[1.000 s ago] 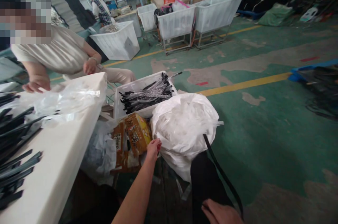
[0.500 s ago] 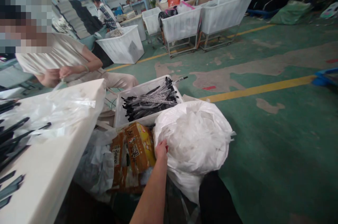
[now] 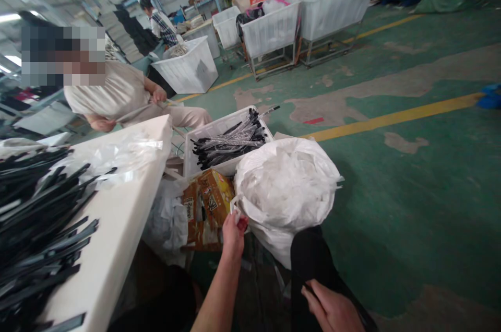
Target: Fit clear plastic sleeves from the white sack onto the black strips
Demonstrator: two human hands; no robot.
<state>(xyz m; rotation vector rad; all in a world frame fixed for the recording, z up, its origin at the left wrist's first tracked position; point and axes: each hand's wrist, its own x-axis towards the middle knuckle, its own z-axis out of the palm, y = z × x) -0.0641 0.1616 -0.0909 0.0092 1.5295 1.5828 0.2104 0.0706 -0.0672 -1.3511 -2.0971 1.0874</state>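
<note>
My left hand (image 3: 235, 227) is closed on the near left rim of a big white sack (image 3: 256, 217), pinching its edge. Crumpled clear plastic scraps (image 3: 287, 180) fill the sack's mouth. My right hand (image 3: 332, 307) is low in the view, over my dark trouser leg, its fingers curled; whether it holds anything cannot be made out. Behind the sack stands a white bin (image 3: 190, 157) of black strips in clear wrapping (image 3: 235, 139). A brown and yellow carton (image 3: 207, 212) is just left of my left hand.
To the left, a white table (image 3: 113, 238) bears many black strips (image 3: 43, 227) and thin plastic. A seated person (image 3: 117, 92) is beyond it. White wheeled tubs (image 3: 270, 29) stand farther back on the green floor (image 3: 422, 206).
My left hand has gone from resting at the sack to pinching its rim. My right hand has come into view. The view has shifted, showing more of the table; the seated person's hands have moved apart.
</note>
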